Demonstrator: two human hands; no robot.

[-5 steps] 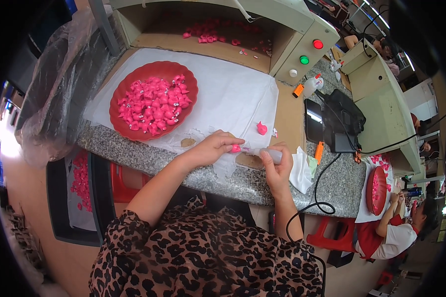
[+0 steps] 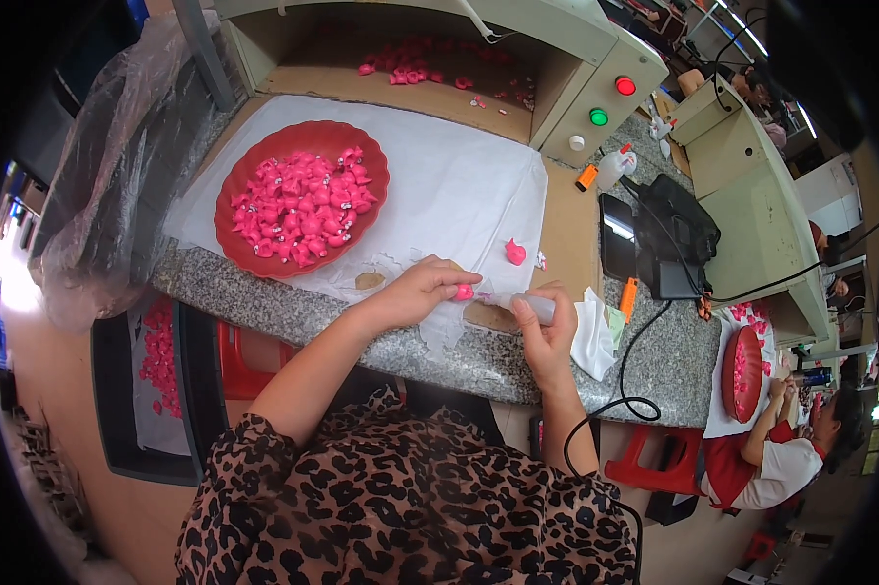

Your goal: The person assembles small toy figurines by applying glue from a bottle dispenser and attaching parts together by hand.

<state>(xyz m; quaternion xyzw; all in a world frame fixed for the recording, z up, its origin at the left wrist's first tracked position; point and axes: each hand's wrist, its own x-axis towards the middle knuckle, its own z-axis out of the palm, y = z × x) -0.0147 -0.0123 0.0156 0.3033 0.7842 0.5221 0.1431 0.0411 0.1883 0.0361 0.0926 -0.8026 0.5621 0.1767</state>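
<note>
Between the fingertips of my left hand [image 2: 420, 291] is a small pink piece [image 2: 464, 292], its far side partly hidden by the fingers. My right hand [image 2: 550, 330] is wrapped round a translucent squeeze bottle [image 2: 534, 307] lying sideways, its narrow tip pointing left at the pink piece. Tip and piece meet or nearly meet; I cannot tell which. Beyond my hands, one loose pink piece [image 2: 514, 252] lies on the white paper [image 2: 449, 185]. A red scalloped plate [image 2: 227, 234] heaped with similar pink pieces stands at the left.
At the back is an open-fronted cabinet [image 2: 595, 107] with red and green lights. To the right lie a phone [image 2: 618, 239], a black bag [image 2: 675, 229], an orange-handled tool [image 2: 628, 300], a white cloth [image 2: 593, 336] and a cable. A dark bin [image 2: 200, 390] stands lower left; a person sits far right.
</note>
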